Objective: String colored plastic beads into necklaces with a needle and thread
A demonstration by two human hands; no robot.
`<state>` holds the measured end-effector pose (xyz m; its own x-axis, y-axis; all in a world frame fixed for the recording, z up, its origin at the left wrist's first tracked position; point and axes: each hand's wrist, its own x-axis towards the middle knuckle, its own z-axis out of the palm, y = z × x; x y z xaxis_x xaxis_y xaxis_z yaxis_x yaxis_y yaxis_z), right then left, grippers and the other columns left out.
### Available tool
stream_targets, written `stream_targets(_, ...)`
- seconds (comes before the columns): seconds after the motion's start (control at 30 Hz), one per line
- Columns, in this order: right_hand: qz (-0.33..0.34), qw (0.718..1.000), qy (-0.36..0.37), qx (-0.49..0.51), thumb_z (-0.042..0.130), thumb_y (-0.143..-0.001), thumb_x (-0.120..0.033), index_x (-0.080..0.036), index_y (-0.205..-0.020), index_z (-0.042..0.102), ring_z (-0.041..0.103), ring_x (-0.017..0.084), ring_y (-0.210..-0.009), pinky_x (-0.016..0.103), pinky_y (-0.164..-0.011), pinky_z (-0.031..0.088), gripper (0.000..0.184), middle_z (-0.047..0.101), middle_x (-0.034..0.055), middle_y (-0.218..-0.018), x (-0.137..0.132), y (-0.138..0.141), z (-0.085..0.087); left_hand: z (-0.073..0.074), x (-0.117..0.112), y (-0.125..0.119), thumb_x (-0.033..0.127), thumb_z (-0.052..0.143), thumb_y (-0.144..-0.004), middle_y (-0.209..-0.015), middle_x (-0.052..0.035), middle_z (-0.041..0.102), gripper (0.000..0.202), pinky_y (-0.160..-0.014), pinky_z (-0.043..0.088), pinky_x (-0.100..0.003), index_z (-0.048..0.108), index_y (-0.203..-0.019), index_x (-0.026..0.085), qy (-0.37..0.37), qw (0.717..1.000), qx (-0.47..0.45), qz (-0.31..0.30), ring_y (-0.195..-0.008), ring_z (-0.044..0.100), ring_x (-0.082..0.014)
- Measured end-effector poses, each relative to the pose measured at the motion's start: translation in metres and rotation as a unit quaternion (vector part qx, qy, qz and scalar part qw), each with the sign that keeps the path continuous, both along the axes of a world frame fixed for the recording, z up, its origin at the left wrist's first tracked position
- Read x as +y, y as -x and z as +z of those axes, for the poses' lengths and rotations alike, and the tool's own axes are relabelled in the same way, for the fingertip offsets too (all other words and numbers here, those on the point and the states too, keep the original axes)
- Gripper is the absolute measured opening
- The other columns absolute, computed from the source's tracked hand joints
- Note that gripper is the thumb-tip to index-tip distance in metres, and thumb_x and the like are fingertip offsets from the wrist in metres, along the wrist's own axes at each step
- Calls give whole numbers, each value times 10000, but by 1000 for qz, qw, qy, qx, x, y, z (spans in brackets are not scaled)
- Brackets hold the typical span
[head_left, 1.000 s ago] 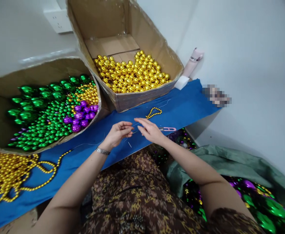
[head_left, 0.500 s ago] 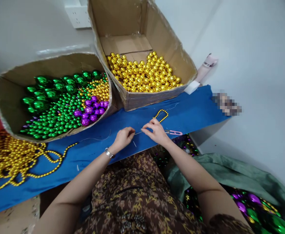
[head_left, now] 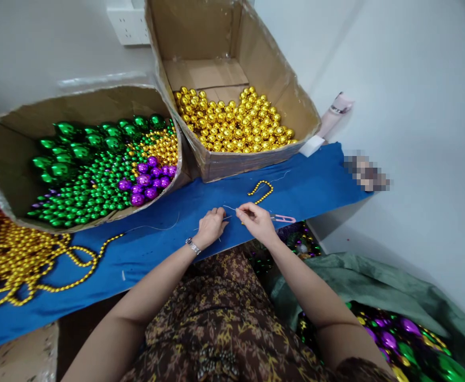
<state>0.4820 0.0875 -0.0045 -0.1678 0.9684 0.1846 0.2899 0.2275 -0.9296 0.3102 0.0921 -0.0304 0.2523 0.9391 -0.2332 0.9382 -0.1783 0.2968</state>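
My right hand (head_left: 256, 220) is closed in a pinch on a thin white thread (head_left: 230, 207), whose free end points toward my left hand. My left hand (head_left: 212, 228) is close beside it, fingers curled down over the blue cloth. A fine pale strand sticks out by its fingertips; its grip is partly hidden under the hand. Just beyond my right hand lies a short curved string of small gold beads (head_left: 271, 185). Pink-handled thread snips (head_left: 285, 218) rest beside my right wrist.
A cardboard box (head_left: 212, 162) of gold balls stands behind my hands. Left of it, another box (head_left: 1, 175) holds green, gold and purple beads. Long gold bead strings (head_left: 21, 254) are heaped at the left on the blue cloth (head_left: 316, 180). Below right is a green sack (head_left: 352, 270) with beads.
My left hand has turned palm-down and shifted slightly right and down. My right hand has moved a little right and lower, away from the gold bead string.
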Motion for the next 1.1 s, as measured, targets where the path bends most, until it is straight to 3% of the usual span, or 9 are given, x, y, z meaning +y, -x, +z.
stream_targets(0.1,-12,1000,-3,-17,566,-875,-400,-207,-807,627,580,125,-638,236,-592,482,214,602,1,-726,-1,1,1,0,1,0,304,533,-908,-1064,-83,605,195,-735,466,-305,540,-1075,203,2,1000,6,3,-965,605,-224)
stream_targets(0.3,-64,993,-64,-77,607,-847,-370,-213,-776,655,561,133,-669,267,-678,484,179,581,9,-751,-4,1,4,-2,6,-1,314,526,-913,-1020,-86,599,141,-718,469,-303,588,-961,197,9,1000,22,-12,-906,625,-222)
stream_targets(0.57,-103,983,-115,-98,617,-855,-355,-228,-818,682,567,152,-756,290,-737,500,147,552,17,-795,-14,8,11,10,-5,1,288,406,-968,-1039,-107,622,228,-757,482,-317,565,-1080,169,-34,999,13,-4,-981,595,-233)
stream_targets(0.73,-99,977,-167,-86,598,-866,-292,-219,-810,650,602,173,-862,321,-800,513,106,569,54,-914,-22,17,22,33,-14,17,286,437,-963,-997,-67,654,223,-821,474,-286,611,-1071,201,-133,974,-179,38,-941,610,-181)
stream_targets(0.87,-69,980,-178,-61,545,-888,-238,-228,-807,610,645,182,-919,337,-849,527,104,660,65,-968,-27,27,28,41,-23,24,287,513,-922,-888,-40,680,164,-739,493,-271,643,-950,192,-120,929,-344,68,-811,635,-158)
stream_targets(0.97,-55,980,-181,-55,526,-894,-217,-229,-805,600,666,176,-898,328,-836,541,116,693,63,-950,-30,33,30,40,-29,26,296,553,-894,-862,-45,687,154,-705,497,-269,646,-926,178,-101,909,-394,96,-783,642,-160)
stream_targets(1.1,-38,979,-192,-52,533,-893,-192,-220,-812,597,682,165,-882,300,-810,550,107,707,60,-931,-31,36,31,41,-32,26,302,586,-872,-842,-40,683,149,-684,481,-264,659,-902,175,-107,903,-402,107,-760,627,-155)
